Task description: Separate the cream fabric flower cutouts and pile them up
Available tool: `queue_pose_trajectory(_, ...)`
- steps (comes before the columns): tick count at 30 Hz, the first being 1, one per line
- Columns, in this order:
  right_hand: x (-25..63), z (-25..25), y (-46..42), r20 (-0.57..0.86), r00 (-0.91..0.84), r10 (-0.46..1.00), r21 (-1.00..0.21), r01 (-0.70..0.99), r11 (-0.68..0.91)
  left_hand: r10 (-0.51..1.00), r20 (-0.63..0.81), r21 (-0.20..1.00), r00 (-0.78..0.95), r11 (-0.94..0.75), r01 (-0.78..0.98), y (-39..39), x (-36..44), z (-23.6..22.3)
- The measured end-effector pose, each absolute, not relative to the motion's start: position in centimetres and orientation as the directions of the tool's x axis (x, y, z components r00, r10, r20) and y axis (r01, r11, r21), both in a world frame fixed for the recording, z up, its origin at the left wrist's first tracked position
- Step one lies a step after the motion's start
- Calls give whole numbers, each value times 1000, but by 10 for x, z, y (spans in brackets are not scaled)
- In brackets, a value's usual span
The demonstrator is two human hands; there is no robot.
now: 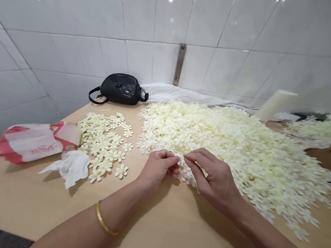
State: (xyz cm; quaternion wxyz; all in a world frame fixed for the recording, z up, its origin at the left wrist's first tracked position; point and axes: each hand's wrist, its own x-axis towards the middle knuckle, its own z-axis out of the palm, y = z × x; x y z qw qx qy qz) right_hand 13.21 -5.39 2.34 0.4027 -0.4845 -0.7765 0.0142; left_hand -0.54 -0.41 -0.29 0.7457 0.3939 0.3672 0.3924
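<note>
A big heap of pale yellow-white artificial flowers covers the right half of the wooden table. My left hand, a gold bangle on its wrist, pinches at a small flower at the heap's near edge. My right hand meets it there, thumb and forefinger closed on the same small cluster. To the left lies a smaller, flatter patch of separated flowers, apart from both hands.
A red-and-white plastic bag and a crumpled white tissue lie at the left. A black quilted pouch sits by the tiled wall. White cloth runs behind the heap. A blurred pale block and more flowers sit far right.
</note>
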Motion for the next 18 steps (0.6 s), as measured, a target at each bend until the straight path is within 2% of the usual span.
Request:
queue_pose_trajectory(4,122,7,-52,571,-201,796,-432,751,499,855,-213,856,472,397,-332,-4,-7,-6)
queue_pose_trajectory(9,130,5,-51,524,-126,842,-526,730,436,783,-186,821,594,455,-344,-5,-9,-2)
queue_pose_trajectory(13,134,7,-52,455,-136,880,-594,690,414,784,-189,830,592,450,-331,-6,-9,1)
queue_pose_trajectory(18,136,4,-52,452,-164,877,-542,730,416,791,-190,888,581,392,-242,-8,-7,1)
